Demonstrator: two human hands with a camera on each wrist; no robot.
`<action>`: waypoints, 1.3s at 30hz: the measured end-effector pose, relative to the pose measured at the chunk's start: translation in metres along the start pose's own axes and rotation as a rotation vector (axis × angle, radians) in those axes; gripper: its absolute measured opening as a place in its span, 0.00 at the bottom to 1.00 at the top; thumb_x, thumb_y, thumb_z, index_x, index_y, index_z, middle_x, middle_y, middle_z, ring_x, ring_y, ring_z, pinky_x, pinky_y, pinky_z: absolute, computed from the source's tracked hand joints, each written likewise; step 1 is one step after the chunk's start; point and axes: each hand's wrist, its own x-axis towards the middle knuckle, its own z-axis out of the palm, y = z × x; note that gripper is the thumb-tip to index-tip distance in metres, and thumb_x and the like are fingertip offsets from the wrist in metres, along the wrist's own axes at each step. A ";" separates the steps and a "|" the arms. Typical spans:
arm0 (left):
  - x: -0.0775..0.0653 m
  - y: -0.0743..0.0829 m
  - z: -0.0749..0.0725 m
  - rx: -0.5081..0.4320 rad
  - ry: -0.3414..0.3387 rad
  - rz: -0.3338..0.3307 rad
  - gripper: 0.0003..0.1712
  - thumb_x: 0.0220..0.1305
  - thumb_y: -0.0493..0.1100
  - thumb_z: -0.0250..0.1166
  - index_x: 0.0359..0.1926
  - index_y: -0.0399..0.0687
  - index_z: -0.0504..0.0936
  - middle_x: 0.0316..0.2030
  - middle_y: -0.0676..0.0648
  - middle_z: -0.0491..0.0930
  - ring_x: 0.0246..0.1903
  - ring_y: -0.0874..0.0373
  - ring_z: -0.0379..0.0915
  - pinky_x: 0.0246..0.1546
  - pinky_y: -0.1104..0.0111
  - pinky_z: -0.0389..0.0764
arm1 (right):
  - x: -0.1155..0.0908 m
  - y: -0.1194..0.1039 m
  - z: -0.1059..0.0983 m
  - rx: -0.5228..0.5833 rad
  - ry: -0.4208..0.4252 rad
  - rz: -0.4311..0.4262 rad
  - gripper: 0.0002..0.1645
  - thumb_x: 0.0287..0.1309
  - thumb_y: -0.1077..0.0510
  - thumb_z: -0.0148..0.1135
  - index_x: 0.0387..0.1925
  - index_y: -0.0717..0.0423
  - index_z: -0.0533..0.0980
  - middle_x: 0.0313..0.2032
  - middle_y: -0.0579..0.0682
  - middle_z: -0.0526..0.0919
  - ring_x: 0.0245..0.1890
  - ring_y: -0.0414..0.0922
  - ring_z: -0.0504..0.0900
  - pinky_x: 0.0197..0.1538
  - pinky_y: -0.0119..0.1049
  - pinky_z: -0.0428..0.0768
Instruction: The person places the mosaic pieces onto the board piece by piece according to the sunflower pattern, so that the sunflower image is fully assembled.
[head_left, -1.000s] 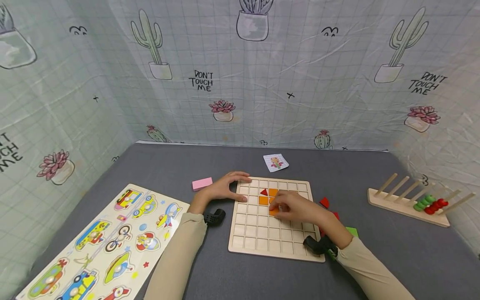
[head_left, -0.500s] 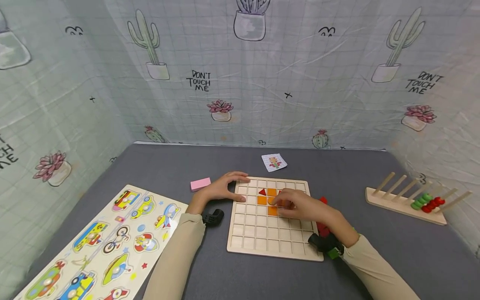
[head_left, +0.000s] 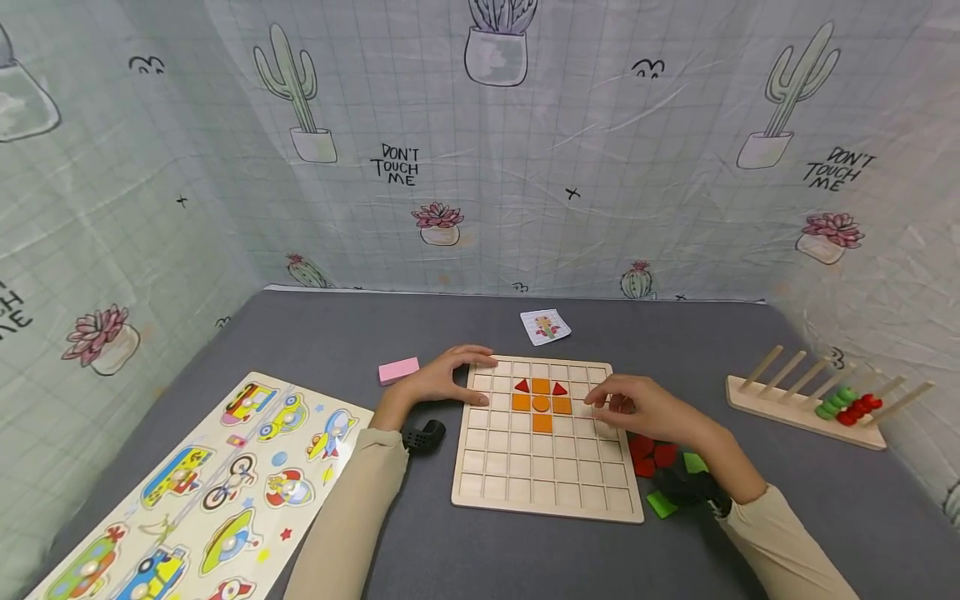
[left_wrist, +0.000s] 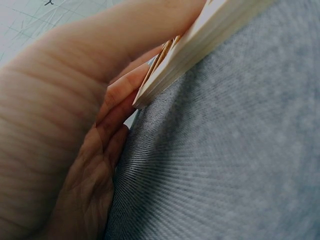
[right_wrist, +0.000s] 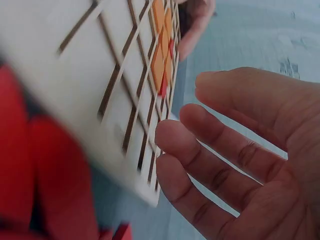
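A wooden grid board lies in the middle of the table in the head view. Orange square tiles form a cross on it around an orange round piece. Red triangles sit on either side of the top square. My left hand rests at the board's upper left corner, thumb and fingers spread along its edges. Over the board's right side hovers my right hand, its fingers loosely bent. In the right wrist view nothing lies between those fingers.
Red pieces and green tiles lie right of the board, partly under the right wrist. A pattern card is behind it. Left are a pink block and a vehicle puzzle; far right stands a peg rack with beads.
My right hand has let go of the orange round piece at the centre of the cross and moved right, uncovering the right-hand orange square and second triangle. The left hand stays put.
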 end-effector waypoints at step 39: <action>0.001 -0.005 0.002 0.004 0.011 0.007 0.37 0.53 0.47 0.76 0.65 0.51 0.75 0.70 0.48 0.64 0.71 0.48 0.51 0.69 0.46 0.52 | -0.042 0.040 -0.018 -0.015 0.023 0.087 0.11 0.58 0.66 0.67 0.43 0.66 0.80 0.35 0.52 0.79 0.27 0.34 0.75 0.30 0.32 0.77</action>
